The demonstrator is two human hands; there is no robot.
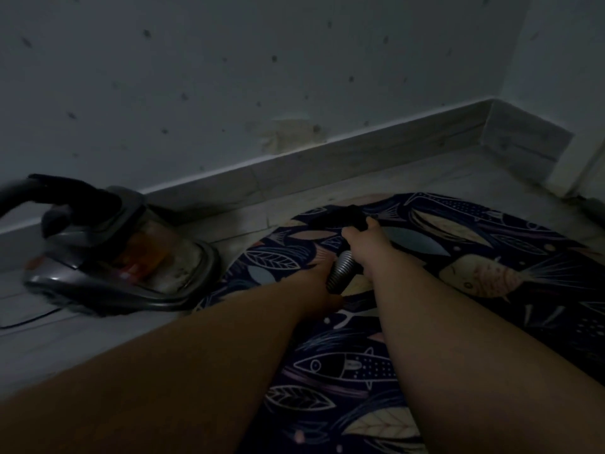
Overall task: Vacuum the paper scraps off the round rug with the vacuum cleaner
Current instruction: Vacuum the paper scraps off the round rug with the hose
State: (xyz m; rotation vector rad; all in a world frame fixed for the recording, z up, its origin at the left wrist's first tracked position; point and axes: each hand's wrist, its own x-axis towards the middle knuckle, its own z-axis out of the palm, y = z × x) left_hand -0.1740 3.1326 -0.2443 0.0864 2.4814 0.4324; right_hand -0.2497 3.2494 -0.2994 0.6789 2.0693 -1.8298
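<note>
The room is dim. A round dark rug (474, 257) printed with fish and leaves lies on the floor. Both my arms reach over it. My right hand (363, 237) grips the black end piece (343, 216) of the vacuum hose near the rug's far edge. My left hand (319, 276) holds the ribbed grey hose (340, 270) just behind it. The canister vacuum cleaner (124, 257) stands on the floor left of the rug, its edge touching the rug. I can make out no paper scraps in this light.
A pale wall with a light skirting board (327, 158) runs behind the rug and turns a corner at the far right. A thin black cord (29, 319) trails on the floor at the left. Light floorboards surround the rug.
</note>
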